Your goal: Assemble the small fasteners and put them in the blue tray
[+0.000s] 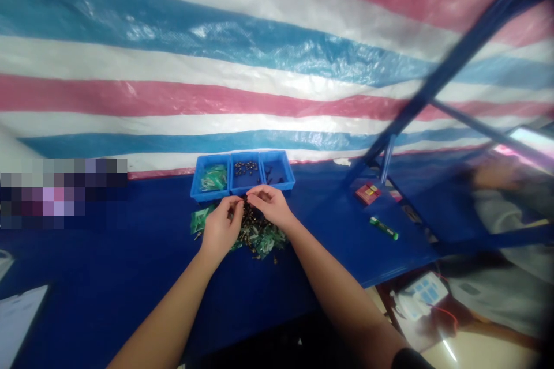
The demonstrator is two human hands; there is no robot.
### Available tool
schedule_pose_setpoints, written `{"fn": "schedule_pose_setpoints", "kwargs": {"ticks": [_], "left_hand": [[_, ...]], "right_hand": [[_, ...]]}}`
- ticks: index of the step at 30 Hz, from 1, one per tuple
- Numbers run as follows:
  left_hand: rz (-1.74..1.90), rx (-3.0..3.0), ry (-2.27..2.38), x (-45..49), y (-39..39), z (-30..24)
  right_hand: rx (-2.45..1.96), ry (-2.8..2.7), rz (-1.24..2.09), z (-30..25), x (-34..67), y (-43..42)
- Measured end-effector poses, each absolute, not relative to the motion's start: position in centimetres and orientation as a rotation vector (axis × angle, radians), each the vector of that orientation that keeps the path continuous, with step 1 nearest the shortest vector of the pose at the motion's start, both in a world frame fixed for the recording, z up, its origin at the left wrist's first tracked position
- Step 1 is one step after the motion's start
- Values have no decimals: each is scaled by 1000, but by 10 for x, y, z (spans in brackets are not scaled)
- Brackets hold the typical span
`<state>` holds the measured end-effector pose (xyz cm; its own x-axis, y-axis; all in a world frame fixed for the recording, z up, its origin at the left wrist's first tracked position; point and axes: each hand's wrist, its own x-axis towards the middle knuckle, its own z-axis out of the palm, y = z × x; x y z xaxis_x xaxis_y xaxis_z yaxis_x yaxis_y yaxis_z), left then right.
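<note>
Two bare hands are held close together over a loose pile of small metal parts [249,229] on the blue tabletop [147,265]. By the left hand [221,226], thumb and forefinger are brought near each other at the pile's far edge; by the right hand [272,207], the fingertips are bent toward the same spot, just beside the left ones. Whether a small part is pinched by either hand cannot be told at this size. Green packets [267,243] are mixed into the near side of the pile, and another green packet [199,219] is seen left of the left hand. Just beyond the hands, three blue bins are set in a row: green packets are held in the left bin [210,195], small dark-and-brass pieces in the middle bin [231,176], and a few dark pieces in the right bin [284,186]. Well to the right, a red box [367,194] and a green tube [384,228] are placed.
</note>
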<state>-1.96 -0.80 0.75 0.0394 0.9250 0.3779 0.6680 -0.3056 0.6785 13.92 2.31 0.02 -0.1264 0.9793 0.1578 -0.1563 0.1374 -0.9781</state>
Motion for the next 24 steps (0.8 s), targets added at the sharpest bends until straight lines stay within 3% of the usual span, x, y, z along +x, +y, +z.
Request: {"fn": "schedule_pose_setpoints", "kwargs": {"ticks": [24], "left_hand": [[1127, 1990, 1623, -20, -7, 6]], "right_hand": [[-1007, -1409, 1159, -4, 139, 23]]}}
